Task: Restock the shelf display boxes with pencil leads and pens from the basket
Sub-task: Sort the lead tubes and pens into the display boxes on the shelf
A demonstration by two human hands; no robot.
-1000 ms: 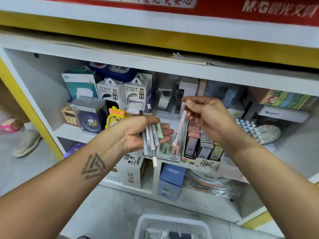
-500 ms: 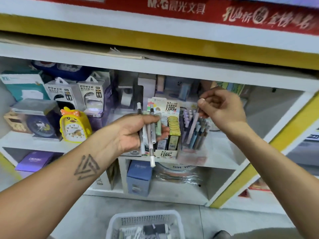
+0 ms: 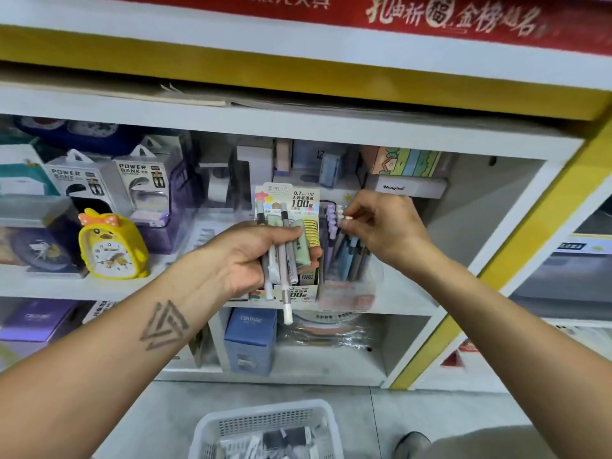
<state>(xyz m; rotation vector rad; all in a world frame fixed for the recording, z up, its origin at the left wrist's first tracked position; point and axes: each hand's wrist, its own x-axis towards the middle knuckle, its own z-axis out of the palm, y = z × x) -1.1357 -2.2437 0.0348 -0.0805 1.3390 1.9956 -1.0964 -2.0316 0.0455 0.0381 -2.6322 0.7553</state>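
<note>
Overhead, white shelf edged yellow, grey floor below

Both forearms raised, reaching forward. Left hand palm-up, fingers curled in a grip, a triangular tattoo on the inner forearm. Right hand higher and farther right, wrist bent, thumb and forefinger pinched together at the fingertips.

the alarm clock is yellow with an orange polka-dot bow. the basket is white. the shelf is white, edged with a yellow frame under a red banner with gold lettering. pens in the display box are purple, blue and grey. the left forearm carries a dark triangle tattoo.
</note>
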